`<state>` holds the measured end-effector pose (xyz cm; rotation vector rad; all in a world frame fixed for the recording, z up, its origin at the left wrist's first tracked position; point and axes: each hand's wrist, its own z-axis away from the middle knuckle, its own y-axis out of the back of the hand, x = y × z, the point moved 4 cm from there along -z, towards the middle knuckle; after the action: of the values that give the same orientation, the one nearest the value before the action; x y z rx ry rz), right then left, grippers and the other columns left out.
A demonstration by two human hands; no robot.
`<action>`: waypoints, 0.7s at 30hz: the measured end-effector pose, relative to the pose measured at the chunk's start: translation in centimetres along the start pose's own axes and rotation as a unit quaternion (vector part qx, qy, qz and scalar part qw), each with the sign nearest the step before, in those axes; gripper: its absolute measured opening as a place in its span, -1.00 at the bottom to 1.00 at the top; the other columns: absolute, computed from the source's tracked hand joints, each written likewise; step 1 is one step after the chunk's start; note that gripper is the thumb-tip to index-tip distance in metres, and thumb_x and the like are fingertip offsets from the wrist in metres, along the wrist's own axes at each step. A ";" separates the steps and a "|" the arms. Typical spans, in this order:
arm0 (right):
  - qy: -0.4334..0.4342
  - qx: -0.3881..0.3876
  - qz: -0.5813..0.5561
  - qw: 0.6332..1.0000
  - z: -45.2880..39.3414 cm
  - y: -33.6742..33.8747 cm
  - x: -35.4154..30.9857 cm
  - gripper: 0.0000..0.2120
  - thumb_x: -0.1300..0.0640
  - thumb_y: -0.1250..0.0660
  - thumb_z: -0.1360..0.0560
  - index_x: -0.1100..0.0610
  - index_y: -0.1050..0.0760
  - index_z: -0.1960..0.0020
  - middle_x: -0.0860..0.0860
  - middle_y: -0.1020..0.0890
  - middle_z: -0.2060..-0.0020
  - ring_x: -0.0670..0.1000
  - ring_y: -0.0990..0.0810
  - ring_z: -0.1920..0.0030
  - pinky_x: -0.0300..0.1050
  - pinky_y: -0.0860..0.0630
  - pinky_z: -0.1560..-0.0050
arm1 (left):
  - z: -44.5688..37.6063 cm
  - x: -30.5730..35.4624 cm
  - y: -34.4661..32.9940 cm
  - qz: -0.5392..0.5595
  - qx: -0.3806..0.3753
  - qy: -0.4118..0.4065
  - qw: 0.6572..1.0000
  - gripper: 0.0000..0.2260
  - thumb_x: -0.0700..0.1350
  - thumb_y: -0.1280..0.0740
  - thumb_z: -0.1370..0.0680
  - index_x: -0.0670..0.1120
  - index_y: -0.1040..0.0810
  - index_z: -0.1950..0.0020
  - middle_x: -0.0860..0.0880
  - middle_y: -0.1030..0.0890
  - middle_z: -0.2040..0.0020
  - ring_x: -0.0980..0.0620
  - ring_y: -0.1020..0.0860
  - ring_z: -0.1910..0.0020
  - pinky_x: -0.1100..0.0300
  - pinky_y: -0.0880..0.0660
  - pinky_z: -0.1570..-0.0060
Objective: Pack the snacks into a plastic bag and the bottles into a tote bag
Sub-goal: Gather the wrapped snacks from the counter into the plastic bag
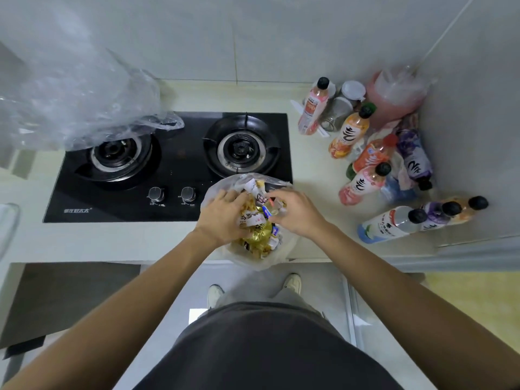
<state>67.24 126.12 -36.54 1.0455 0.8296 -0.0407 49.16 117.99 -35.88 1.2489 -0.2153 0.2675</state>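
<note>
A clear plastic bag [284, 249] sits at the counter's front edge, holding several small wrapped snacks [259, 235] in gold, white and blue. My left hand [222, 218] is inside the bag's mouth, closed over a bunch of snacks. My right hand [295, 212] is at the right side of the mouth, fingers pinched on a small wrapped snack [274, 205]. Several drink bottles [363, 184] stand or lie on the counter to the right, near the corner wall. No tote bag shows.
A black two-burner gas hob [174, 175] lies behind the bag. A large crumpled clear plastic sheet [84, 102] hangs over the left burner. Jars [342, 106] and a pink bagged container [394, 94] stand in the back right corner. My feet show below the counter.
</note>
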 end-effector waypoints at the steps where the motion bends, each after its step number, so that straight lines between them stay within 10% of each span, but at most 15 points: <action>1: 0.000 0.012 -0.011 1.000 0.2 0.1 0.2 -0.46 0.08 -0.59 -0.40 -0.02 -0.58 -0.36 -0.04 -0.63 -0.29 0.00 -0.58 -0.29 -0.02 -0.51 -0.30 | 0.3 -0.1 0.0 0.003 0.005 -0.001 1.000 -0.15 0.24 -0.59 -0.27 0.14 -0.29 -0.47 0.02 -0.41 -0.39 -0.09 -0.31 -0.41 -0.08 -0.40 -0.34; 6: -0.079 0.163 -0.004 0.984 1.6 1.3 2.8 -0.63 0.16 -0.46 -0.49 0.07 -0.58 -0.29 0.01 -0.55 -0.14 0.08 -0.56 -0.18 -0.06 -0.48 -0.17 | 2.2 -0.7 0.3 -0.048 0.052 0.024 0.997 -0.07 0.33 -0.57 -0.22 0.12 -0.28 -0.49 -0.02 -0.36 -0.32 -0.08 -0.34 -0.34 -0.03 -0.45 -0.26; 13: -0.167 0.002 0.053 0.984 1.7 -0.6 5.3 -0.51 0.01 -0.38 -0.55 -0.01 -0.43 -0.46 0.16 -0.57 -0.16 0.20 -0.55 -0.19 0.04 -0.53 -0.16 | 3.8 -1.8 -0.9 -0.165 0.012 0.120 0.979 -0.25 0.35 -0.46 -0.34 0.03 -0.29 -0.37 -0.02 -0.42 -0.25 -0.08 -0.35 -0.22 0.04 -0.35 -0.12; 18: -0.172 0.039 0.030 0.984 1.3 -0.8 5.4 -0.92 0.20 -0.41 -0.45 0.19 -0.63 0.08 0.11 -0.68 0.14 0.18 -0.65 0.05 -0.03 -0.59 0.07 | 3.8 -2.4 -0.6 -0.190 -0.009 0.132 0.973 -0.57 -0.05 -0.39 -0.47 -0.02 -0.39 -0.30 0.01 -0.50 -0.20 -0.06 -0.39 -0.18 0.08 -0.32 -0.03; 21: -0.179 0.090 -0.006 0.980 1.2 -0.2 5.9 -0.79 0.33 -0.33 -0.40 0.16 -0.67 0.05 0.07 -0.72 0.10 0.16 -0.66 0.04 -0.03 -0.59 0.00 | 3.7 -3.0 0.1 -0.150 0.022 0.121 0.981 -0.67 -0.21 -0.30 -0.46 -0.07 -0.50 -0.22 0.00 -0.62 -0.06 -0.07 -0.49 -0.08 0.10 -0.35 0.02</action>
<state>71.99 127.12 -40.14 1.1599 0.5101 -0.3101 46.24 114.24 -35.59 1.2625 0.1888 0.1610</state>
